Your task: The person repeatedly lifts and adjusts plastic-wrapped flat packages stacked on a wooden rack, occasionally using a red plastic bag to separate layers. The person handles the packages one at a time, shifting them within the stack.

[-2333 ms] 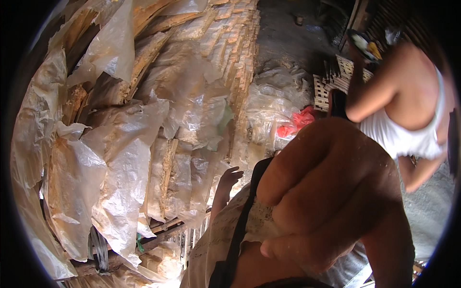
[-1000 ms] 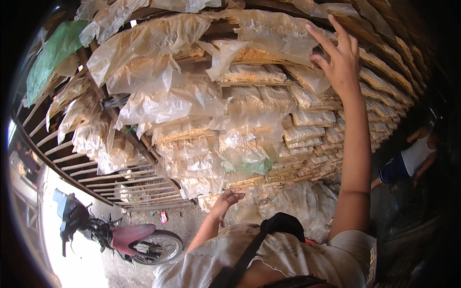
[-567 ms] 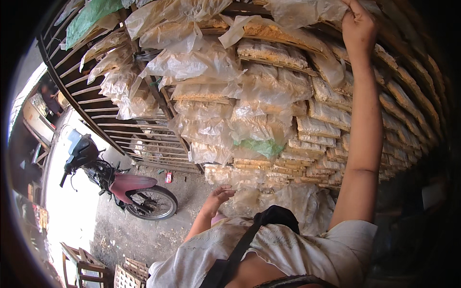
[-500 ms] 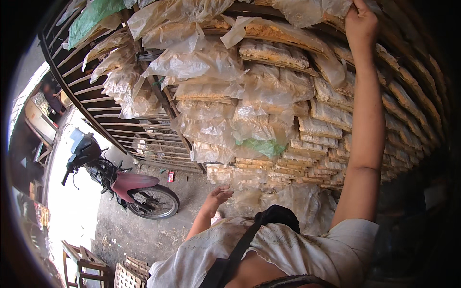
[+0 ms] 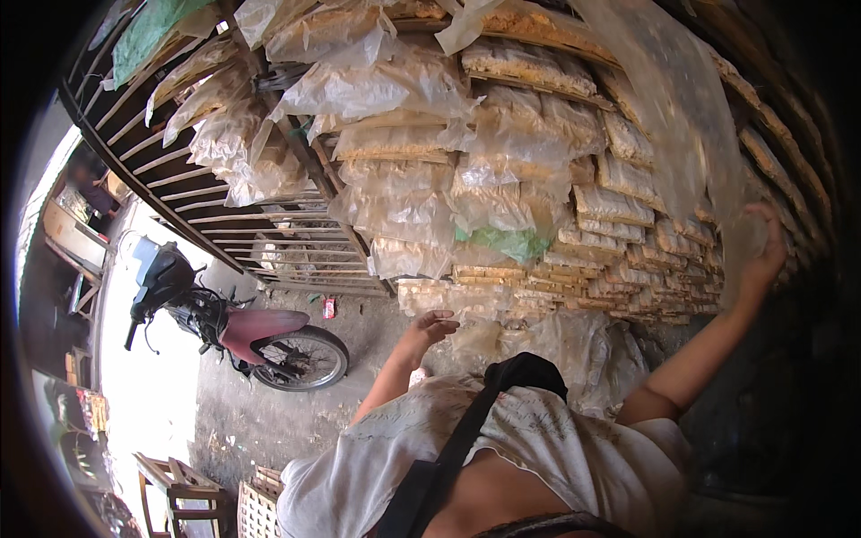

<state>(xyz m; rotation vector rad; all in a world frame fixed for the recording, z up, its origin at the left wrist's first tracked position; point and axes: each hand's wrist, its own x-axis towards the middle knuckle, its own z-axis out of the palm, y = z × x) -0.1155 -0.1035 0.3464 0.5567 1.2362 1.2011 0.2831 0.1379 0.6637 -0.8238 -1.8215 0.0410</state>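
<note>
Out to the right of the left hand [image 5: 425, 338], head cam: right hand [image 5: 762, 247] at lower end of a long clear plastic sheet [image 5: 682, 117], apparently gripping it, fingers blurred & partly hidden. Approx half a sec ago pinching the sheet's edge high up, nr top of view; now well lower & farther right, w/ sheet strung out in a long strip from overhead, past the front of the stacked slabs [image 5: 614, 206], down to the right hand. Meaning, prob., much of the sheet now drawn down off the upper slabs, tho top end out of view, so can't tell if free or caught. Left hand in abt same spot as before, low nr foot of stack, fingers loosely bent & spread, nothing held; looks apart from slabs, depth hard to judge. Above left hand, crumpled plastic covers [image 5: 404, 211] over more slabs; up-right of it, a green plastic piece [image 5: 502, 242]. Between the hands & lower, a heap of loose plastic [image 5: 587, 354]. Left of left hand, pink-and-black motorbike [image 5: 247, 334] & small red packet [image 5: 329, 308] on the ground; up-left, slatted rack [image 5: 316, 170].
</note>
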